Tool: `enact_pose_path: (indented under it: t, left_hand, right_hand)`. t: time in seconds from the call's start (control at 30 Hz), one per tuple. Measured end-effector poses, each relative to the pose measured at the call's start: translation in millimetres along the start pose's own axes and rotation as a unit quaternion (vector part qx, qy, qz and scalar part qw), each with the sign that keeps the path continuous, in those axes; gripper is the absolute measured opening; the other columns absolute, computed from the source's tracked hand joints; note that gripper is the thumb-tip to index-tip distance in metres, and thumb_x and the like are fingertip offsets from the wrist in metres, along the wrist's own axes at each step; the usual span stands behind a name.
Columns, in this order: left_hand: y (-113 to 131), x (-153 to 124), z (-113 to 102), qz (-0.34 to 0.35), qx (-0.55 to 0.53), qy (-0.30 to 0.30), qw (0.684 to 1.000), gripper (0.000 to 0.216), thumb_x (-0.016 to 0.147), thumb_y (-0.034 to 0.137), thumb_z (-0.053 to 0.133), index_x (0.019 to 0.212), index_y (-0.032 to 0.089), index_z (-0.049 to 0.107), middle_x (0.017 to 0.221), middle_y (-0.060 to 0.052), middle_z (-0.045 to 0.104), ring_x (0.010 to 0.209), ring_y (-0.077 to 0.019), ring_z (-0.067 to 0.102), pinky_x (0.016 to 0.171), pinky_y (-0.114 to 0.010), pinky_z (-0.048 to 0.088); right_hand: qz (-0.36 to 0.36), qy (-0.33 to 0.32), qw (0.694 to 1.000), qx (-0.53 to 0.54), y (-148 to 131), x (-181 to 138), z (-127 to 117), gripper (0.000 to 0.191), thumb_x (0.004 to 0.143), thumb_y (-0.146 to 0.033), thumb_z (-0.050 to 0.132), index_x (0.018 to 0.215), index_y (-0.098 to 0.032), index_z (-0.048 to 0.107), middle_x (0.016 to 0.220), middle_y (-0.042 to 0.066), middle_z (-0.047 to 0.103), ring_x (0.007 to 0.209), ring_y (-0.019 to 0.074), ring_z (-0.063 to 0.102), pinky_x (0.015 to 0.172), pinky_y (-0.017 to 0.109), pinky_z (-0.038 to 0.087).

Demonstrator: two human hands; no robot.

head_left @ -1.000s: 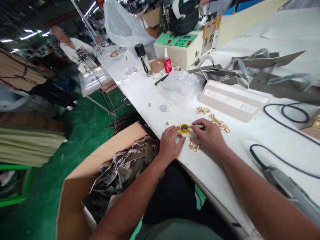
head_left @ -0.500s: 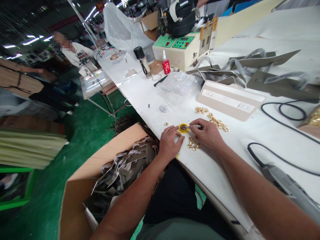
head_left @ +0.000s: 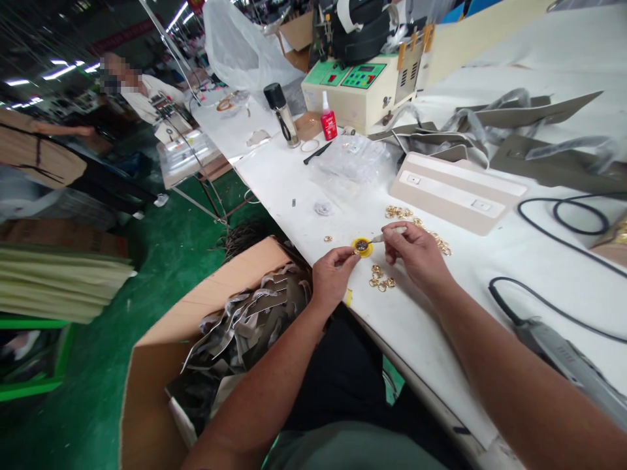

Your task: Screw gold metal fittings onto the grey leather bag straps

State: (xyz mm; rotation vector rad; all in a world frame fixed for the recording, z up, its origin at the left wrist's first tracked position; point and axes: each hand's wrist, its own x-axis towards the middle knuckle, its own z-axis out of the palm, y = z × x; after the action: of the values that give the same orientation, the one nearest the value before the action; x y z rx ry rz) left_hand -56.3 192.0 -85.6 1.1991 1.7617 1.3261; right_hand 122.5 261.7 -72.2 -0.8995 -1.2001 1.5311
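Note:
My right hand (head_left: 415,253) is closed on a thin stick-like tool (head_left: 389,234) whose tip dips into a small yellow round dish (head_left: 362,247) on the white table (head_left: 304,183). Just left of that dish, my left hand (head_left: 332,277) is pinched shut, fingers together at the dish's rim; what it holds is too small to make out. A little heap of gold metal rings (head_left: 380,277) lies between my two hands. More gold rings (head_left: 421,228) trail across the table beyond my right hand.
An open cardboard box (head_left: 206,313) of grey strap pieces stands below the table edge at left. A beige panel (head_left: 455,192), black cables (head_left: 563,228), a grey power tool (head_left: 563,359), a red-capped bottle (head_left: 328,121), a flask (head_left: 281,114) and a green-topped machine (head_left: 360,88) sit beyond. A person stands far left.
My right hand has lifted slightly, and the tool now angles down into the yellow dish. My left hand has drawn back a little from the dish.

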Motion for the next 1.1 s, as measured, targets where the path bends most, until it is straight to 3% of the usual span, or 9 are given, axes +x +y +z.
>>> enact_pose_path:
  t: [0.2, 0.9, 1.0, 1.1]
  left_hand:
    - [-3.1, -0.3, -0.4, 0.002, -0.015, -0.002, 1.000, 0.021, 0.084, 0.034, 0.081, 0.101, 0.021, 0.081, 0.096, -0.003, 0.083, 0.087, -0.0185, 0.077, 0.089, -0.033, 0.061]
    - [3.7, -3.7, -0.5, 0.011, 0.018, 0.001, 1.000, 0.017, 0.085, 0.031, 0.080, 0.099, 0.022, 0.081, 0.094, -0.002, 0.083, 0.083, -0.0175, 0.076, 0.085, -0.031, 0.061]
    - [4.5, -5.3, -1.8, 0.036, 0.052, -0.001, 0.998, 0.013, 0.086, 0.029, 0.079, 0.097, 0.022, 0.080, 0.094, -0.002, 0.082, 0.083, -0.0175, 0.075, 0.085, -0.031, 0.061]
    - [5.3, -7.1, -1.5, 0.115, 0.107, -0.011, 0.988, 0.005, 0.086, 0.025, 0.079, 0.090, 0.022, 0.079, 0.095, -0.003, 0.080, 0.089, -0.0186, 0.074, 0.090, -0.034, 0.060]
  right_hand:
    - [-0.033, -0.006, 0.996, -0.079, 1.2, -5.6, 6.5, 0.038, 0.092, -0.059, 0.070, 0.099, -0.022, 0.064, 0.063, -0.003, 0.064, 0.054, 0.0146, 0.058, 0.055, 0.027, 0.047]
    - [-0.036, -0.007, 0.991, -0.132, -6.4, -9.2, 10.7, 0.035, 0.094, -0.056, 0.068, 0.096, -0.022, 0.064, 0.062, -0.002, 0.065, 0.053, 0.0149, 0.059, 0.055, 0.028, 0.047]
    - [-0.042, 0.030, 0.995, -0.081, -7.3, -3.7, 3.7, 0.031, 0.093, -0.053, 0.069, 0.093, -0.022, 0.062, 0.063, -0.003, 0.063, 0.053, 0.0144, 0.059, 0.055, 0.028, 0.047]
    - [-0.068, 0.126, 0.989, -0.029, -13.1, 6.6, -12.1, 0.027, 0.090, -0.048, 0.071, 0.091, -0.023, 0.062, 0.065, -0.004, 0.060, 0.052, 0.0125, 0.056, 0.053, 0.027, 0.046]
